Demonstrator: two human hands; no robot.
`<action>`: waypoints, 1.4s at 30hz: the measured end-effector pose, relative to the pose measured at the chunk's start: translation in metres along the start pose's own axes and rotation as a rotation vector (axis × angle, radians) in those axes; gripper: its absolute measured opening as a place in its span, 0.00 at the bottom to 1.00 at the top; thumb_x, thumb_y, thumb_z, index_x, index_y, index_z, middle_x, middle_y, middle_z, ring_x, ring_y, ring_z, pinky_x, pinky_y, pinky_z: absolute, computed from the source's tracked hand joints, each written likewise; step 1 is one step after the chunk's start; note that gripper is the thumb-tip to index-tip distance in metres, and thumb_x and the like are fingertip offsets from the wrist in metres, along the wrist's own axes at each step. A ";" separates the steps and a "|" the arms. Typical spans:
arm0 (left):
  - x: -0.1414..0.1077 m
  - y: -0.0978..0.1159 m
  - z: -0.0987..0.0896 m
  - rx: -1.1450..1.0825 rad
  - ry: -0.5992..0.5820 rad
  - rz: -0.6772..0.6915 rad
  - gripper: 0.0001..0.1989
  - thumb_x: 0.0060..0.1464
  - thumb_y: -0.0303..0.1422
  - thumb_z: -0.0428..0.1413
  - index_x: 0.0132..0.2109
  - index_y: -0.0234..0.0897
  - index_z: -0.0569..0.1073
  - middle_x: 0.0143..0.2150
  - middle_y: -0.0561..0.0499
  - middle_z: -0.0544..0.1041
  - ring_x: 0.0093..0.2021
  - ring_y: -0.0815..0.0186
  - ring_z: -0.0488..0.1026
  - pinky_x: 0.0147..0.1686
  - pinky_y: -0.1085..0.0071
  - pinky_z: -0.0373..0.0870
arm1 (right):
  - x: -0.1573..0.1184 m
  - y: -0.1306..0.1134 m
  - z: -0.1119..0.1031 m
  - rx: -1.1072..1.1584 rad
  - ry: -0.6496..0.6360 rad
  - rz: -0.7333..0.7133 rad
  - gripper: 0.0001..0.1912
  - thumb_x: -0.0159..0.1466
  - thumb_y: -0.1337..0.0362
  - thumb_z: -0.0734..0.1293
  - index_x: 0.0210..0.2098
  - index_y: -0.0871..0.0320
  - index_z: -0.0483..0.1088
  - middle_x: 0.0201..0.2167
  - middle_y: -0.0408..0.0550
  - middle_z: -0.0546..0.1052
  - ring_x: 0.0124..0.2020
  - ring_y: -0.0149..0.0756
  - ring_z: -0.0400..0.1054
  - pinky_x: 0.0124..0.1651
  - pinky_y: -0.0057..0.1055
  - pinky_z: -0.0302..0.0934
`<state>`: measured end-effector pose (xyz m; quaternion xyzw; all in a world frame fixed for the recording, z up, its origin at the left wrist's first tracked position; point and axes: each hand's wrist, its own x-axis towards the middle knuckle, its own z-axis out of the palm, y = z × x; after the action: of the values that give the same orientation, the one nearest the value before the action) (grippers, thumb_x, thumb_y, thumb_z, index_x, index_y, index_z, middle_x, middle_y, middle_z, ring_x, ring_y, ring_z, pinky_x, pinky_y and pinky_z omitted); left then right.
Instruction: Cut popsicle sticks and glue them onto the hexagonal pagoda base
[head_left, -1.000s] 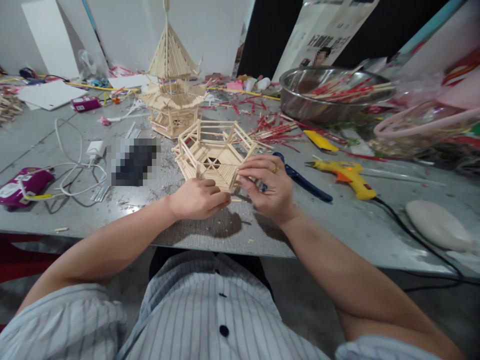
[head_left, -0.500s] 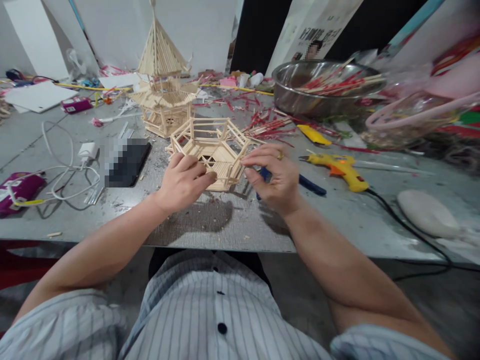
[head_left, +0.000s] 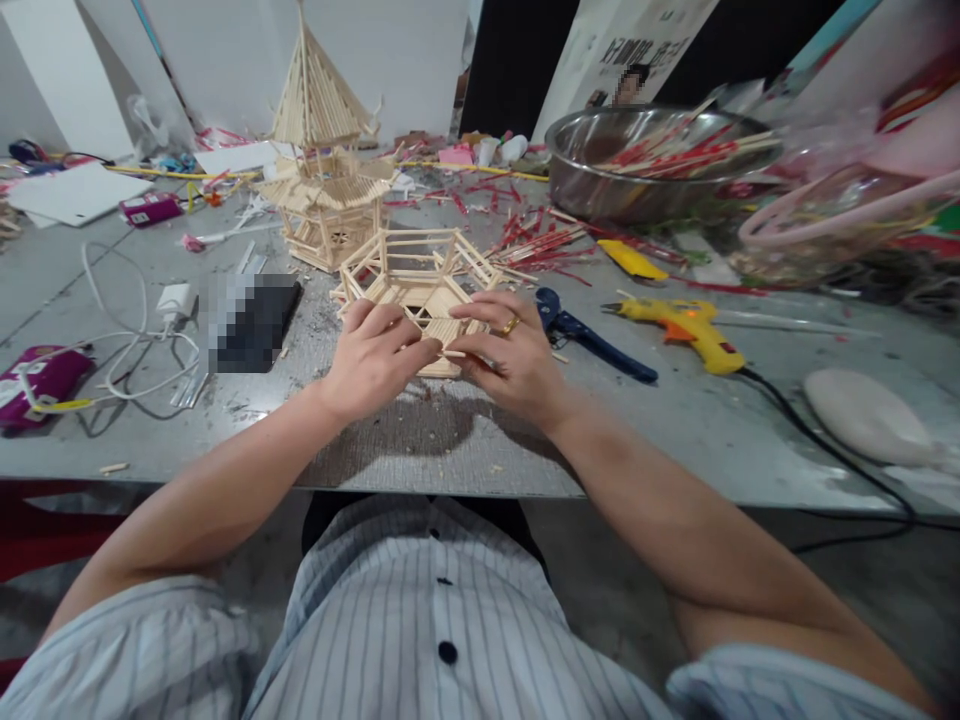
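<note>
Pale wood stick frame (head_left: 424,297), six-sided, sat on the grey table (head_left: 675,440) right in front of the person, near the edge. Both hands were at its near side and covered much of it; near corners and part of the floor couldn't be seen. Left hand (head_left: 375,360): fingers bent over the near-left part, tips close to the right hand's; grip hidden, can't tell if it held anything. Right hand (head_left: 517,365): thumb and forefinger pinched a small stick (head_left: 454,353), mostly covered; unclear if loose or part of the frame.

Stick tower (head_left: 330,190) stood just behind, left, its tip at the top edge of view, lower right side partly blocked by the frame. Phone (head_left: 262,325) was pixelated, left of the left hand. Purple pack (head_left: 45,385) was cut off at left, white cable over it, charger (head_left: 176,303) nearby. Blue cutter (head_left: 600,345) lay just right of the right hand, then the yellow glue gun (head_left: 694,325), its cord running off right. Metal bowl (head_left: 600,190) with sticks stood behind; pink basket (head_left: 862,213) beside it, cut off and blurry.
</note>
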<state>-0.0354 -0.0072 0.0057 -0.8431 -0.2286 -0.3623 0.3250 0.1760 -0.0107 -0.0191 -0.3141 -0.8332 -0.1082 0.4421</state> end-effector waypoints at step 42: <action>-0.020 -0.053 0.004 -0.330 -0.285 -0.219 0.07 0.57 0.38 0.61 0.37 0.41 0.74 0.56 0.48 0.72 0.64 0.48 0.59 0.61 0.47 0.57 | 0.002 0.012 -0.019 0.019 0.110 0.097 0.06 0.62 0.60 0.66 0.28 0.51 0.71 0.39 0.45 0.79 0.50 0.45 0.69 0.54 0.50 0.62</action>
<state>-0.0788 0.0292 0.0089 -0.8977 -0.2997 -0.3051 0.1059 0.1953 -0.0096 -0.0071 -0.3434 -0.7924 -0.0961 0.4949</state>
